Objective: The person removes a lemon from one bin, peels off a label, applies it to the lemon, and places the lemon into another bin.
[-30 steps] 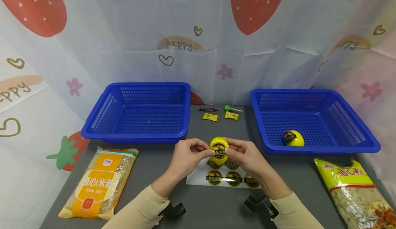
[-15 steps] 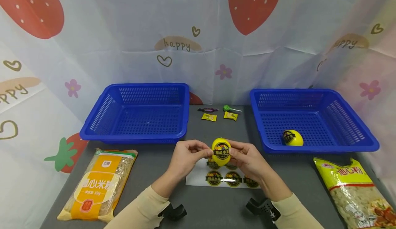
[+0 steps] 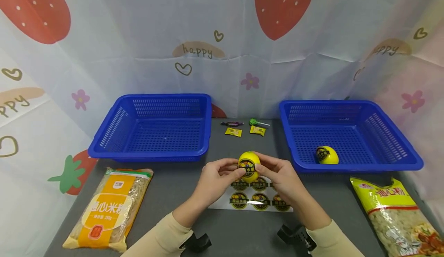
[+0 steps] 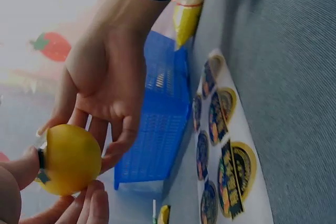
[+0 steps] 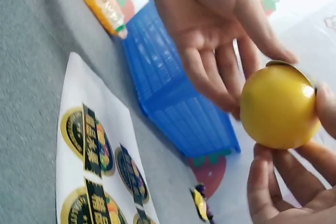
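Observation:
Both hands hold a yellow lemon (image 3: pixel 253 157) above a white sticker sheet (image 3: pixel 218 204). On the lemon's near side is a round black-and-gold sticker (image 3: pixel 248 167). My left hand (image 3: pixel 214 180) grips the lemon from the left, its thumb at the sticker's left end. From the other side my right hand (image 3: pixel 282 175) grips it, thumb at the sticker's right end and fingers behind. In the right wrist view, the sticker's edge (image 5: pixel 286 65) stands slightly off the lemon's skin. Several matching stickers (image 4: pixel 231 179) remain on the sheet, partly hidden by the hands in the head view.
A blue basket (image 3: pixel 149 153) stands back left; another blue basket (image 3: pixel 357 167) at right holds a stickered lemon (image 3: pixel 331 155). Wrapped candies (image 3: pixel 233 132) and a green lollipop (image 3: pixel 253 122) lie between. Noodle bags (image 3: pixel 107 210) (image 3: pixel 399 214) flank the grey table.
The left fingers have moved from the sticker's end to further round the lemon. The lemon has turned slightly and risen a little, and the sticker's banner ends are now covered by the thumbs.

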Demonstrator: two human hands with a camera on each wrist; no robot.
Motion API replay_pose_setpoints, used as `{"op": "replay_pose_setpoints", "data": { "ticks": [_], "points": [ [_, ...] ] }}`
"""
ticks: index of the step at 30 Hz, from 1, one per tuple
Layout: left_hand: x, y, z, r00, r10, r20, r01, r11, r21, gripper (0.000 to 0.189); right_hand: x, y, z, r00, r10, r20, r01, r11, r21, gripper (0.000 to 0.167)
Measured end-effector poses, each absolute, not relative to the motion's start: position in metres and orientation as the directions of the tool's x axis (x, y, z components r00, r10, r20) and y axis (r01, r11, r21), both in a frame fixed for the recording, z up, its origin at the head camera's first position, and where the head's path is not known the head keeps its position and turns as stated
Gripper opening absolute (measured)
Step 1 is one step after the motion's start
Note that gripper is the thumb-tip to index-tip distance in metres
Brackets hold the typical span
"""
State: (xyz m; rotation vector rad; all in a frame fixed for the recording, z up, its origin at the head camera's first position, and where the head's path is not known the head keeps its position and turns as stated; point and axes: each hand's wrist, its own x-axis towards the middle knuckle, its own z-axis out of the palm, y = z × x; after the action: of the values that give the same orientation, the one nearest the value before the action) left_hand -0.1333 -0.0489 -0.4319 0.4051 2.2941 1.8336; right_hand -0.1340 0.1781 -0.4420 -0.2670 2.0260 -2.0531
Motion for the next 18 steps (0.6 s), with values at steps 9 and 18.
{"op": "replay_pose_setpoints", "data": {
  "ticks": [9,18],
  "points": [
    [-0.136,-0.046,-0.432,-0.903,0.426,-0.052,-0.024,0.07,0.997,0.056,-0.129,0.184,-0.426,-0.937,-0.348,-0.001,-0.063,0.172,-0.983,0.05],
    [-0.136,-0.041,-0.434,-0.928,0.367,-0.06,-0.024,0.102,0.994,0.053,-0.127,0.224,-0.399,-0.962,-0.24,0.128,-0.211,0.361,-0.908,0.046]
  ]
}}
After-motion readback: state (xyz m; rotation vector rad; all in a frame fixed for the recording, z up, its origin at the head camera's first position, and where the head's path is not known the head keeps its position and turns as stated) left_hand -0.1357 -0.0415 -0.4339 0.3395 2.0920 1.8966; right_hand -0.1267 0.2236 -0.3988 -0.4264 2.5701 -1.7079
